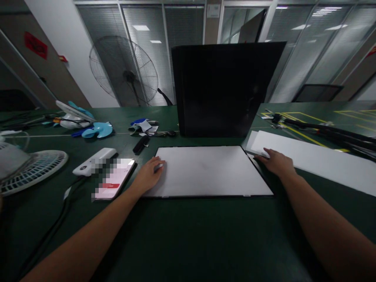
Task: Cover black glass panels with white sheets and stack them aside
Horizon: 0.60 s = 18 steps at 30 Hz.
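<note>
1. Left grip: we see it loosely curled on the left edge of the white panel, a small pale item at the fingertips. We can't tell if it's pinched or just touched.
2. Right grip: fingers extended over the near-left end of the white sheets, just beside the panel's right edge. We can't tell if they grasp or only rest.
3. Panel lies flat on the green table, between our hands, thin dark edging around it.
4. Behind it we've got a big black panel standing upright.
5. Left of our left grip: phone, pink screen with a red block, part pixelated, text unreadable to us. White device next to it, also part pixelated; cable nearby with a pale tag, too small to read.
6. Farther left: white fan grille, blue fan blades.
7. Right: dark cable bundle beyond the sheets, near yellow lines.
8. Background: wire-cage fan; wall sign and red paper, markings illegible to us.
</note>
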### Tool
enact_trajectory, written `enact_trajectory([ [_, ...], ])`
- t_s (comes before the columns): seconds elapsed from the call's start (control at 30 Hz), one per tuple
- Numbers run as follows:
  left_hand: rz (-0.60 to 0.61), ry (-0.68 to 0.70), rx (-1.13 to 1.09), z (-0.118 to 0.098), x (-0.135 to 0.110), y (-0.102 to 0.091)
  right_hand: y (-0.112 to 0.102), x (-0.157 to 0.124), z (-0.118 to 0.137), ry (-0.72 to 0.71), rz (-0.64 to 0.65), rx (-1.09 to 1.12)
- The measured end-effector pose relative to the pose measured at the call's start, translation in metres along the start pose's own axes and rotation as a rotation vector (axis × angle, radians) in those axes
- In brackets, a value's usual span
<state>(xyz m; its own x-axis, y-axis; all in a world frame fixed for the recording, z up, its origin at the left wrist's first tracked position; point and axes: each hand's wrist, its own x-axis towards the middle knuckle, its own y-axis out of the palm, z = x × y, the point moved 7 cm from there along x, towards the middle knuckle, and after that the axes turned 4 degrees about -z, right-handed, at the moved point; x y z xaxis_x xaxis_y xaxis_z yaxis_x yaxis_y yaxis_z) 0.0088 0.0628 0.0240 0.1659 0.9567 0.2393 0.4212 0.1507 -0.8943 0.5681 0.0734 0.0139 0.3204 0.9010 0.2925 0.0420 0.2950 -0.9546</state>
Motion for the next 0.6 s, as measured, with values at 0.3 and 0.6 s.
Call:
enact_trajectory([
  [0.3,-0.007,-0.018,-0.014,-0.002,-0.001,-0.004,-0.047,-0.017,0.017,0.111,-0.106,-0.020],
  [0.6,-0.015,-0.048,-0.063,-0.003,-0.003,-0.006,-0.075,-0.106,0.187,-0.722,0.000,0.144],
])
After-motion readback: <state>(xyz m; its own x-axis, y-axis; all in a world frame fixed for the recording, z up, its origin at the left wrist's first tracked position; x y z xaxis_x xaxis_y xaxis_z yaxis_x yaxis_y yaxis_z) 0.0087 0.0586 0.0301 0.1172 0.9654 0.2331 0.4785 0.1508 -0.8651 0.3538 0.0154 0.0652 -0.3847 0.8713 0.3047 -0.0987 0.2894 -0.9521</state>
